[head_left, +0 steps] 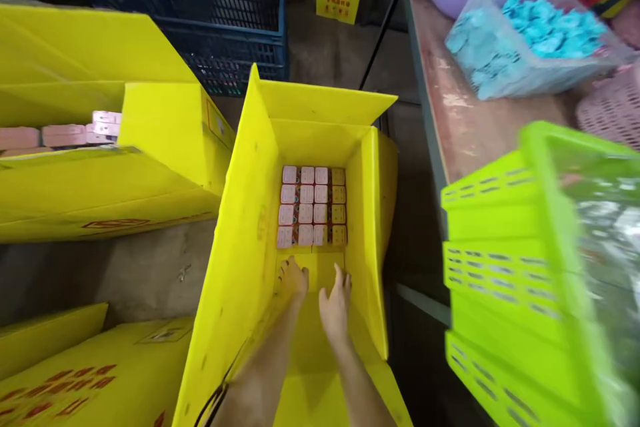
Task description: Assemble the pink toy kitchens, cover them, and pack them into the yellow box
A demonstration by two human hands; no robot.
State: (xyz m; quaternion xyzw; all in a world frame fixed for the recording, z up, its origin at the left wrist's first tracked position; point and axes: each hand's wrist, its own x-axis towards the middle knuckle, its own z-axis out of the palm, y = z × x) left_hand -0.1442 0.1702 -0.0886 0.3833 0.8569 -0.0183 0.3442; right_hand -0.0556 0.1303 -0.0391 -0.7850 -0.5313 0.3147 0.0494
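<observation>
Both of my hands reach down inside a tall open yellow carton (pixel 240 213). Rows of small pink-topped boxes (pixel 307 194) stand on its bottom, packed against the far wall. My left hand (pixel 294 277) is just short of the nearest row, fingers apart and nothing in it. My right hand (pixel 336 300) is beside it on the right, thumb and fingers spread, also holding nothing. A strip of bare carton bottom shows between the hands and the boxes. Whether any fingertip touches the carton cannot be told.
At left, another open yellow carton (pixel 165 127) holds pink boxes (pixel 64 135); a closed one (pixel 100 373) lies nearer. Stacked blue crates (pixel 215 0) stand behind. To the right are bright green crates (pixel 500 267) and a table (pixel 463 120) bearing a bin of turquoise pieces (pixel 525 40).
</observation>
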